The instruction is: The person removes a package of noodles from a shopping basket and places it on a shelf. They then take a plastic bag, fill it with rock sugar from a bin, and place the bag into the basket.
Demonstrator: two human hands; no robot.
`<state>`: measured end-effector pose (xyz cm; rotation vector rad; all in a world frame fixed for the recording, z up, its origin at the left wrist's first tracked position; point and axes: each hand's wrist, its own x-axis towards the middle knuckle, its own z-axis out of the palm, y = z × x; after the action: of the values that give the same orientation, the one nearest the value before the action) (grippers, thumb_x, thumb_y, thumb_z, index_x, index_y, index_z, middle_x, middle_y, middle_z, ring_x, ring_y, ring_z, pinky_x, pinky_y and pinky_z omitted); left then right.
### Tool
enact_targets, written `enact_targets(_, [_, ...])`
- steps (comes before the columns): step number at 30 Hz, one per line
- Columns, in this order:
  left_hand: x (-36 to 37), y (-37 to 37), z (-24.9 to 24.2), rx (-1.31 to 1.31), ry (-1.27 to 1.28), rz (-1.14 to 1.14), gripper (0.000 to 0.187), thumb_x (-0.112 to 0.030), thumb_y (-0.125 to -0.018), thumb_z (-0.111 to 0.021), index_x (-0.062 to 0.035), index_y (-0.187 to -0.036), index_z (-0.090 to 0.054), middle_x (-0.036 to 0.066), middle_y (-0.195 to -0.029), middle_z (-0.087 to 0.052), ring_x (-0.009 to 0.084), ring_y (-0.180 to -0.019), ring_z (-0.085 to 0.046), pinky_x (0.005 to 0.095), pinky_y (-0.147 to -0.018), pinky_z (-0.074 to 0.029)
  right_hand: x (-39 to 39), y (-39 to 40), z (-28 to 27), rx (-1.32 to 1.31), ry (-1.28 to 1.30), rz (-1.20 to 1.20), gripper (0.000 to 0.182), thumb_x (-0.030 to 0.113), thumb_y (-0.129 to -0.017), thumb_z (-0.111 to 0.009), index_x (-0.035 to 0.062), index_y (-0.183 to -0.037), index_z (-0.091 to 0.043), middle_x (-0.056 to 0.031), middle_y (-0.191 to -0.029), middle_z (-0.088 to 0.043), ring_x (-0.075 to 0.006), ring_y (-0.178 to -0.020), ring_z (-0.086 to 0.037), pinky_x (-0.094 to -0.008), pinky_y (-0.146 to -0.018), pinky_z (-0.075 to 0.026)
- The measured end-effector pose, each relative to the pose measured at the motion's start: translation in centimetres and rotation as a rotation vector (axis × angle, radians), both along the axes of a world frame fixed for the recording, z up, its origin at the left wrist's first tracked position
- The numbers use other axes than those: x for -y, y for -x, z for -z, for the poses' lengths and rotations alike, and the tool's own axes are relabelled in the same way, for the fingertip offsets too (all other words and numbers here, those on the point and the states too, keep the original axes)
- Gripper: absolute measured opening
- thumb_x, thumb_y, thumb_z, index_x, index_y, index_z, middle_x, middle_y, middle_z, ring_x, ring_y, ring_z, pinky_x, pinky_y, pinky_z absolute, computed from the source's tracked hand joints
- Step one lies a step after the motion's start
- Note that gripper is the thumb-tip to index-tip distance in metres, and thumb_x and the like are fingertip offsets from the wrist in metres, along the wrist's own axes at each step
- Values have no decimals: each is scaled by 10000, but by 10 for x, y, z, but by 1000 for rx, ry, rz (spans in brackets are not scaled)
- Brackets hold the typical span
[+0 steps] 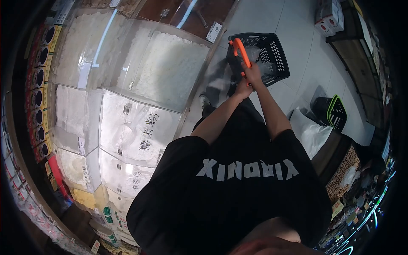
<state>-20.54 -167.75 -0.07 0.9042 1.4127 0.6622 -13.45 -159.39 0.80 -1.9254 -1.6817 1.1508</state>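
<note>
A black perforated shopping basket (278,51) hangs or stands in front of me, above the grey tiled floor. Its orange handle (242,49) is raised along the left side. My right hand (253,74) is closed around the handle near its lower end. Just below, my left hand (243,90) is closed at the end of the same handle, touching my right hand. Inside the basket is a clear plastic bag (253,53); what it contains is hard to make out.
To my left, clear-lidded bins hold white flour or powder (163,70), with a price tag (213,32) on the edge. A second basket with a green rim (336,112) and a white sack (310,131) are at the right. Boxes (329,17) stand at the upper right.
</note>
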Motion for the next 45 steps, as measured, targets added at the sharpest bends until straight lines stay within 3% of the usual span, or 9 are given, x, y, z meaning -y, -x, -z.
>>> enact_targets(5, [-54, -6, 23, -139, -285, -228, 494, -191, -883, -634, -16, -1310, -456, 197, -1033, -677, 384, -1021, -660, 477, -849, -508, -74, 2, 10, -157, 119, -89, 444, 319, -901, -673, -53, -1119, -566, -241, -880, -675, -355, -903, -692, -450, -805, -509])
enact_targets(17, [-158, 30, -36, -698, -83, -96, 361, -231, -901, -630, -8, -1169, -535, 247, -1034, -672, 432, -940, -667, 543, -826, -525, -177, 15, 11, -155, 86, -436, 574, 408, -877, -718, -68, -1147, -548, -178, -1009, -667, -242, -894, -675, -356, -768, -530])
enact_targets(23, [-182, 52, -12, -1118, -273, -71, 326, -185, -883, -647, -15, -1135, -530, 190, -1096, -644, 367, -1070, -631, 483, -884, -508, -162, 8, 41, -752, 92, -290, 457, 356, -877, -695, -43, -1080, -601, -151, -914, -705, -244, -861, -713, -332, -795, -552])
enact_targets(27, [-195, 59, -28, -1656, -429, 98, 405, -136, -856, -625, -46, -1232, -505, 63, -1169, -545, 202, -1121, -525, 346, -910, -417, -130, -32, 67, -357, 348, -296, 347, 307, -879, -663, -25, -982, -662, -146, -885, -721, -229, -851, -716, -360, -794, -548])
enact_targets(34, [-194, 60, -37, -1606, -579, 211, 558, -146, -919, -551, 46, -1425, -414, 187, -1439, -456, 278, -1345, -418, 397, -1090, -331, -58, -180, 171, 127, 364, -807, 384, 375, -839, -672, -7, -829, -713, -140, -743, -692, -240, -743, -686, -423, -727, -540])
enact_targets(37, [-164, 53, -34, -1283, -670, 427, 650, -153, -876, -595, 22, -1463, -377, 258, -1499, -371, 351, -1389, -375, 442, -1120, -333, -76, -199, 143, 153, 404, -11, 351, 303, -844, -633, -40, -864, -710, -181, -780, -708, -261, -767, -706, -418, -735, -546])
enact_targets(42, [-87, 42, 69, -516, 116, 813, 404, -224, -859, -648, -36, -1215, -627, 202, -1224, -637, 345, -1161, -610, 428, -971, -490, -88, -221, 117, 70, 429, 161, 350, 274, -843, -590, -49, -948, -676, -256, -891, -706, -391, -892, -703, -460, -794, -542])
enact_targets(44, [-86, 44, 77, -460, 161, 496, 343, -245, -863, -651, -50, -1144, -670, 163, -1087, -693, 316, -1057, -661, 410, -913, -518, -79, -226, 123, 81, 457, 186, 359, 281, -846, -588, -50, -955, -676, -255, -892, -707, -395, -890, -702, -460, -792, -542])
enact_targets(45, [-95, 46, 82, -438, 171, 333, 316, -255, -864, -652, -57, -1108, -691, 144, -1018, -722, 302, -1005, -687, 401, -883, -532, -79, -227, 121, 145, 474, 120, 312, 282, -893, -612, -17, -967, -661, -129, -809, -704, -233, -763, -695, -374, -714, -538])
